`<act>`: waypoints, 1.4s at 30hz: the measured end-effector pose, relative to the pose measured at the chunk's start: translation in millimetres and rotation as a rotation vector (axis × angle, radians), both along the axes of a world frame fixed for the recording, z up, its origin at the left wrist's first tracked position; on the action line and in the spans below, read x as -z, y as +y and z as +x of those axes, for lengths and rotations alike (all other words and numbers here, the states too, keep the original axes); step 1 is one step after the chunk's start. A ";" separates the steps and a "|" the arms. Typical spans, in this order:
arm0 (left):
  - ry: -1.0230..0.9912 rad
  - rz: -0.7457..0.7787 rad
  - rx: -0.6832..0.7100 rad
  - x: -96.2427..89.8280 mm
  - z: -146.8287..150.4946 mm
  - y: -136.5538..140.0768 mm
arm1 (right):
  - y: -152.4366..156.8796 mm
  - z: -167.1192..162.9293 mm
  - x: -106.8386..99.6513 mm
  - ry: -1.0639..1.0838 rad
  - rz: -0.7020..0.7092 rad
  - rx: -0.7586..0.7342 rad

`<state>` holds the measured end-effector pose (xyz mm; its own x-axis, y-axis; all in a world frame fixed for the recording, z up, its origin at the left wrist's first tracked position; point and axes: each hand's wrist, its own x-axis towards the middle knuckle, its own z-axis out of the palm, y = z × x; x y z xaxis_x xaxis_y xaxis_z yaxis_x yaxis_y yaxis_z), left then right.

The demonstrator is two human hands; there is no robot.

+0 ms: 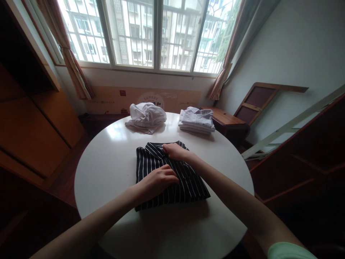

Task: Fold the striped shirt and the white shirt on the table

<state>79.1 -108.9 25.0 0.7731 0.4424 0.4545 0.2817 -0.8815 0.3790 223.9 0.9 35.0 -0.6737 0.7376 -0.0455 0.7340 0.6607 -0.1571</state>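
Note:
A black shirt with white stripes [151, 171] lies folded on a round white table [105, 176], its collar at the far side. At the collar, my right hand [175, 151] is closed, with the collar's edge between its fingers. My left hand [159, 180] is over the middle of the shirt front. Its fingers are together and bent down toward the cloth. The left thumb and fingertips are mostly hidden, so what they hold, if anything, does not show.
Toward the back of the table sit a crumpled white garment [147, 116] and, right of it, a stack of folded white shirts [196, 121]. Behind are a barred window [156, 36] and a wooden chest [225, 118]. Wooden cabinets [37, 136] stand at left, a ladder [293, 124] at right.

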 end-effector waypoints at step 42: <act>0.104 0.321 -0.042 27.2 -0.2 -14.3 | -2.0 -6.9 -7.1 -0.065 0.014 0.036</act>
<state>78.9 -123.2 -2.2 0.8064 0.3222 0.4958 0.3430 -0.9379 0.0517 217.0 -1.1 42.1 -0.6423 0.7625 -0.0780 0.7660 0.6351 -0.0990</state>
